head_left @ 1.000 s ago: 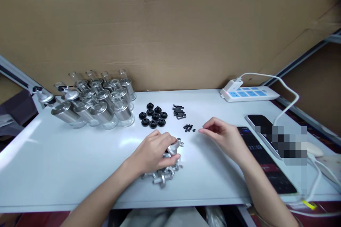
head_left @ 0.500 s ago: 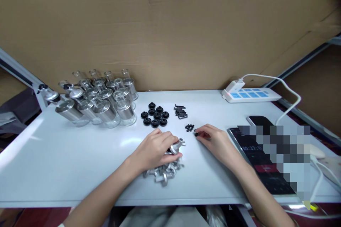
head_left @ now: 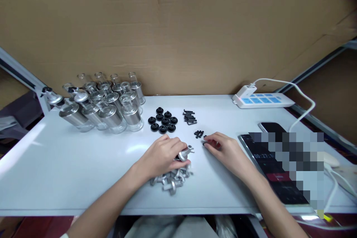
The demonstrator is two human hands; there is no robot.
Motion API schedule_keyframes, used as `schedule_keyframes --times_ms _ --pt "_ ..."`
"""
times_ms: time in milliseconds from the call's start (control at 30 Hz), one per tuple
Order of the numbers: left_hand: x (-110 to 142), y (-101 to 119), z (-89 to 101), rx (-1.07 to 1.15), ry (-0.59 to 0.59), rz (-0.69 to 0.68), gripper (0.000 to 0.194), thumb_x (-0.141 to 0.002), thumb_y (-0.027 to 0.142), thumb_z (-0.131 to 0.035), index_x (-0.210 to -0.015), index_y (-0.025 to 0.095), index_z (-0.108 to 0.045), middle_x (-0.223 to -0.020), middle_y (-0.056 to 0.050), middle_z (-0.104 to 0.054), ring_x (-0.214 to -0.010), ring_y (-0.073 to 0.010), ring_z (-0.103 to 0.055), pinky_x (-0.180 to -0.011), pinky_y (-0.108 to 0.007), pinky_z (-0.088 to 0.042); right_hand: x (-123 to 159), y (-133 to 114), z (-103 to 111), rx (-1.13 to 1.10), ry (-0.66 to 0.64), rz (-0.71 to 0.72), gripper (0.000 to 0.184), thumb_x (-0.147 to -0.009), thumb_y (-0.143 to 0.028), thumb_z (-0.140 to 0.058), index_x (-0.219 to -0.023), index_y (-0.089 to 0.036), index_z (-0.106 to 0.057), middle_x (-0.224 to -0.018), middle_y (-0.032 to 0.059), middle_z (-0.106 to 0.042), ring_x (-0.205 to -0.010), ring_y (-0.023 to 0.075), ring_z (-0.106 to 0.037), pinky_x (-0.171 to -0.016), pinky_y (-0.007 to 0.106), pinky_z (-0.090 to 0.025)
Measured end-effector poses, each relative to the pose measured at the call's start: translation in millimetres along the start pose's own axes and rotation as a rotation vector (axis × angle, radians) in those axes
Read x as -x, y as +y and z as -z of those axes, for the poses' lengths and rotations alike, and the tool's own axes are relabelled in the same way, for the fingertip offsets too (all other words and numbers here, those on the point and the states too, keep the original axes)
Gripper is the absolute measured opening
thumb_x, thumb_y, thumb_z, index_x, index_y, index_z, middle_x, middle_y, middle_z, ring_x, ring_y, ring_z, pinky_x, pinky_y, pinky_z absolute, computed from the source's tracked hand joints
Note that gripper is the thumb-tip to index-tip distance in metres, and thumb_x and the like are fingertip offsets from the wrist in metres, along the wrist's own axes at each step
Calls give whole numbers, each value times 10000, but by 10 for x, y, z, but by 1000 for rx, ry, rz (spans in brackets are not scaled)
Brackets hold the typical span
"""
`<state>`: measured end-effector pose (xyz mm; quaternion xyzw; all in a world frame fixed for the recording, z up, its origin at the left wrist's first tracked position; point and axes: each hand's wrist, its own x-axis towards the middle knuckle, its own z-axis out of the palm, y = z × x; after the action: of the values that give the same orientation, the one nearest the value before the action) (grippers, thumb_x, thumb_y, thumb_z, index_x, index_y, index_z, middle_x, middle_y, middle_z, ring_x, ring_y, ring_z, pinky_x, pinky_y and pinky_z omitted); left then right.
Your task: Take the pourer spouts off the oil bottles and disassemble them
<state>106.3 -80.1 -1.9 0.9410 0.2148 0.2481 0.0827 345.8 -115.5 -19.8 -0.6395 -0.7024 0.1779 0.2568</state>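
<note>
My left hand is closed around a silver metal pourer cap, its small spout poking out past the fingers to the right. Below that hand lies a pile of similar silver pourer caps, partly covered by it. My right hand rests low over the table, thumb and forefinger brought together at a small black piece; the fingers partly hide it. Just left of those fingertips is a cluster of small black pieces.
Several black round stoppers and black lever-like parts lie behind the hands. Glass bottles with metal sleeves crowd the back left, two with pourers. On the right are a power strip, a phone and a tablet.
My right fingertips have shifted slightly down and toward me, with the small black piece lower at the thumb. My left hand keeps its hold on the pourer cap.
</note>
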Motion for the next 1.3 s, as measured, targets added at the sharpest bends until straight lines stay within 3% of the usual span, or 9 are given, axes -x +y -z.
schedule_keyframes --times_ms 333,433,533,633,733,800,867,1067,1300 --pt "39 -46 -56 87 100 85 444 -753 579 -601 -845 175 -441 -715 -7 -632 -573 -126 -558 -587 -249 -440 -11 -55 17 -98 27 -25 129 -796 -271 -546 -788 -198 -653 -792 63 -646 -636 187 -582 -643 332 -472" --pt "32 -36 -35 75 96 65 458 -749 601 -573 -829 170 -442 -662 8 -611 -536 -117 -536 -563 -237 -426 32 -268 86 -289 -8 -70 207 -836 -378 -539 -814 -203 -647 -827 62 -645 -715 187 -583 -641 309 -454" --pt "26 -28 -20 44 64 29 426 -796 587 -510 -827 166 -455 -608 28 -588 -493 -108 -509 -567 -243 -410 65 -501 63 -563 -161 -89 250 -813 -421 -582 -933 -206 -629 -844 45 -646 -782 184 -588 -660 290 -447" --pt "22 -36 -14 58 96 -13 395 -857 551 -439 -948 166 -446 -698 5 -634 -531 -112 -545 -588 -251 -416 77 -657 -32 -755 -279 -96 227 -809 -414 -604 -888 -202 -597 -740 2 -597 -678 139 -540 -608 258 -411" --pt "6 -42 4 58 229 -32 383 -910 514 -366 -1071 167 -379 -911 -79 -656 -694 -142 -614 -619 -266 -445 83 -721 -109 -938 -225 -174 269 -796 -452 -612 -783 -191 -547 -639 -28 -530 -570 105 -472 -565 244 -387" --pt "-14 -32 25 -7 271 -35 296 -952 445 -323 -1028 166 -387 -937 -97 -648 -740 -155 -621 -615 -269 -447 93 -730 -139 -1047 -179 -235 289 -768 -460 -639 -768 -189 -538 -619 -32 -525 -548 100 -462 -550 239 -374" --pt "-36 -9 47 -90 260 -60 251 -976 385 -284 -945 169 -407 -851 -71 -646 -696 -151 -608 -597 -268 -433 111 -727 -162 -1135 -176 -278 292 -749 -454 -658 -778 -189 -541 -602 -40 -515 -531 94 -449 -529 231 -353" --pt "-49 49 38 -130 282 -165 374 -985 406 -155 -837 174 -408 -690 -35 -599 -590 -140 -548 -566 -284 -379 166 -757 -166 -1219 -326 -334 379 -758 -518 -643 -721 -170 -500 -520 -69 -438 -470 52 -335 -475 202 -241" --pt "-30 81 -38 -254 395 -167 392 -963 273 -180 -684 190 -441 -519 0 -483 -476 -139 -375 -537 -298 -310 252 -895 -146 -1504 -404 -517 464 -695 -476 -720 -674 -201 -347 -477 -106 -367 -403 11 -202 -433 180 -124"
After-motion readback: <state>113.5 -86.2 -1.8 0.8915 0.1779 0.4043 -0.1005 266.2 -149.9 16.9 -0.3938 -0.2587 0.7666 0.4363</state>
